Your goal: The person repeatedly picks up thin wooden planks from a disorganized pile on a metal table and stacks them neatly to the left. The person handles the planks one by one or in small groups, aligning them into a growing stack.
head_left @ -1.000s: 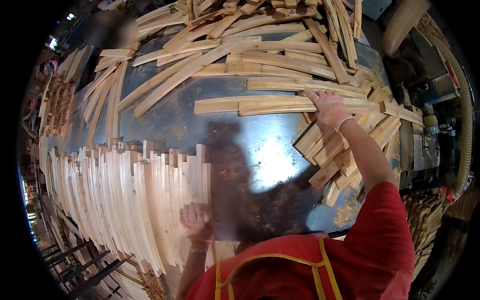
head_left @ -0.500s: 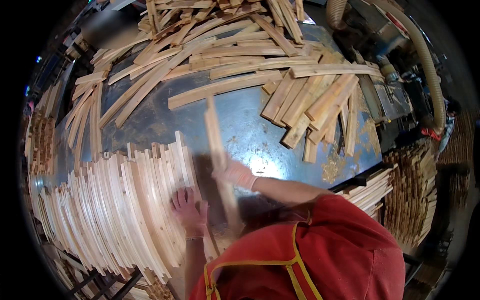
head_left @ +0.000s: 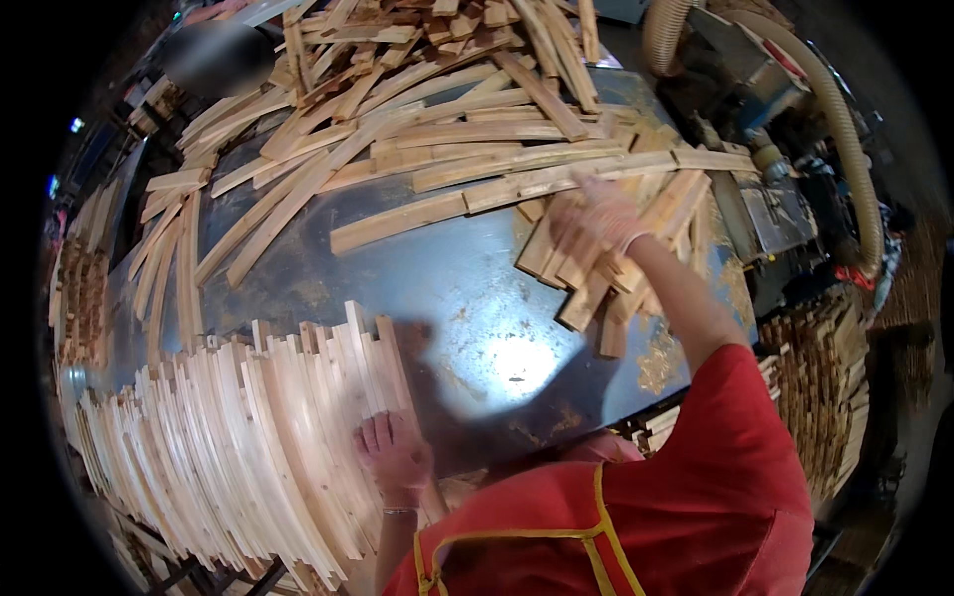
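My left hand (head_left: 395,455) rests on the right end of a long row of pale boards (head_left: 248,417) standing on edge side by side. Its fingers lie against the last boards, with nothing gripped. Reaching to the far right, my right hand (head_left: 601,217) is over a heap of loose boards (head_left: 547,243); it is blurred, but the fingers look spread. Their tips are at the lower edge of a wooden board (head_left: 537,181) lying across the heap, and I see no grip around it. Both hands look gloved.
The metal table (head_left: 477,298) carries sawdust and a large pile of boards (head_left: 397,109) at the back. More stacked boards (head_left: 815,387) stand beyond the right edge. A ribbed hose (head_left: 860,149) hangs over machinery at the far right.
My right hand has swung from the table's near middle to the far right. The board it held upright now appears laid across the heap. My left hand stays at the row's end.
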`<act>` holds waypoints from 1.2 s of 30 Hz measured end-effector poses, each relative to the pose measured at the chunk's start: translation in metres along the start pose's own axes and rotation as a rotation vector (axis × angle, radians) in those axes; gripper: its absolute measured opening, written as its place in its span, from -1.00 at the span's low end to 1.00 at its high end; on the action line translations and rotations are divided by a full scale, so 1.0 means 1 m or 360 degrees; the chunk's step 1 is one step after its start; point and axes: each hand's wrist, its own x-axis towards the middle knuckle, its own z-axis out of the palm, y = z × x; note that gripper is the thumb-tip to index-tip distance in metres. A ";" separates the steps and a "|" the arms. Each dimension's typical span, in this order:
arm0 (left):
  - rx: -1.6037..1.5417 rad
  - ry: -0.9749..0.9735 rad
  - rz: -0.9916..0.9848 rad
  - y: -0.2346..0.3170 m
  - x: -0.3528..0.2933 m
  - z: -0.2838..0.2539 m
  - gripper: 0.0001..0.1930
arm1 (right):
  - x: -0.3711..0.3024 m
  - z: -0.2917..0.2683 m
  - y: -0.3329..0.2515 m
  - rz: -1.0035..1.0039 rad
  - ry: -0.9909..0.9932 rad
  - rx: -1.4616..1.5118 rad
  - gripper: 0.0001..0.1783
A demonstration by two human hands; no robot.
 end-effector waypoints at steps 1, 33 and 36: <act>0.0015 0.0033 0.0024 -0.001 0.000 0.001 -0.24 | 0.021 -0.003 0.007 -0.0020 -0.0030 -0.0159 -0.17; -0.0052 -0.0007 -0.0153 0.005 -0.009 0.021 -0.15 | -0.247 0.075 -0.257 -0.0366 -0.1843 0.0845 -0.26; 0.0101 -0.0212 -0.0020 0.041 0.013 0.000 -0.10 | -0.241 0.084 -0.259 -0.0967 -0.2069 0.0565 -0.30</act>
